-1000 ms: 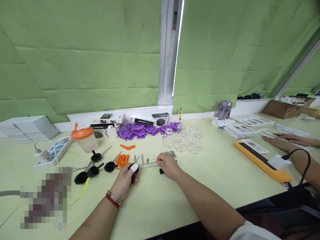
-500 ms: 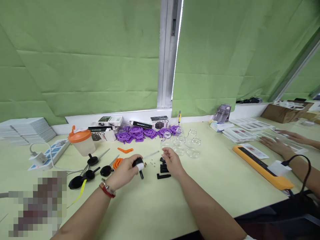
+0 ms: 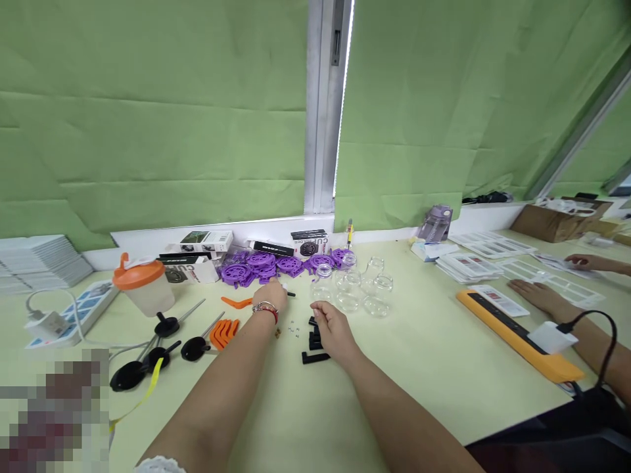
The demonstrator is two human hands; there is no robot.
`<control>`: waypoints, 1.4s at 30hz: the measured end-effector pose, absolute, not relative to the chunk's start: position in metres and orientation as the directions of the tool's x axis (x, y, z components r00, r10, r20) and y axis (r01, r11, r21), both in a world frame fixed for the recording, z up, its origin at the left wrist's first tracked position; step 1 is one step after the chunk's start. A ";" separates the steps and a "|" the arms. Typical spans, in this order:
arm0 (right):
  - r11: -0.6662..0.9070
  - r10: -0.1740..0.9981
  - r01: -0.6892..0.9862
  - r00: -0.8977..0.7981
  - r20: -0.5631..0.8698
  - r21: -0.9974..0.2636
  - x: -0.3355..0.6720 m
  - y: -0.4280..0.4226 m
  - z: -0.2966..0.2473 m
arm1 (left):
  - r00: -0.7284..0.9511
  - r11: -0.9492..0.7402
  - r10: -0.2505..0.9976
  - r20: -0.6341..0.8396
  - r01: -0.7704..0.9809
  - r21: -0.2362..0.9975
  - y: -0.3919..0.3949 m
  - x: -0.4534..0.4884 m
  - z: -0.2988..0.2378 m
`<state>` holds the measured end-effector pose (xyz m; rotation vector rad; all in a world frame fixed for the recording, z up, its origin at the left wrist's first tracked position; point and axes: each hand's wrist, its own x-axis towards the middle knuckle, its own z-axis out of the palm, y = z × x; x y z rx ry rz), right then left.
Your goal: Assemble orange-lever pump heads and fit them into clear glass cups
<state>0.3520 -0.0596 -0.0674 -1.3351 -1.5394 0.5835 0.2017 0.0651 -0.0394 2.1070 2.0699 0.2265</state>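
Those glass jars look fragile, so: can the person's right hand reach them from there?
Probably yes. The right hand rests just short of the glass jars, with only bare table between them; the black clips lie to its left, out of the way.

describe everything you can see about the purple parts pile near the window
The purple parts pile is a loose heap of flat, round, wheel-like pieces with cut-out spokes, matte plastic by the look. They overlap in a row along the back of the table, just in front of small printed boxes. Clear glass globes stand by its right end. The left hand, gripping a thin black piece, is at its front edge; whether it touches the pile is unclear.
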 end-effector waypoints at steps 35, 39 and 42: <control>0.388 0.912 0.650 -0.370 0.174 -0.654 0.382 -0.065 -0.055 | -0.058 0.059 0.998 -0.031 0.998 0.029 -0.046 0.037 -0.025; 0.386 0.916 0.653 -0.355 0.187 -0.651 0.383 -0.064 -0.058 | -0.032 0.035 0.998 -0.045 0.998 0.057 -0.050 0.038 -0.030; 0.372 0.921 0.648 -0.345 0.180 -0.665 0.386 -0.062 -0.059 | -0.004 0.010 0.997 -0.073 0.997 0.076 -0.053 0.037 -0.032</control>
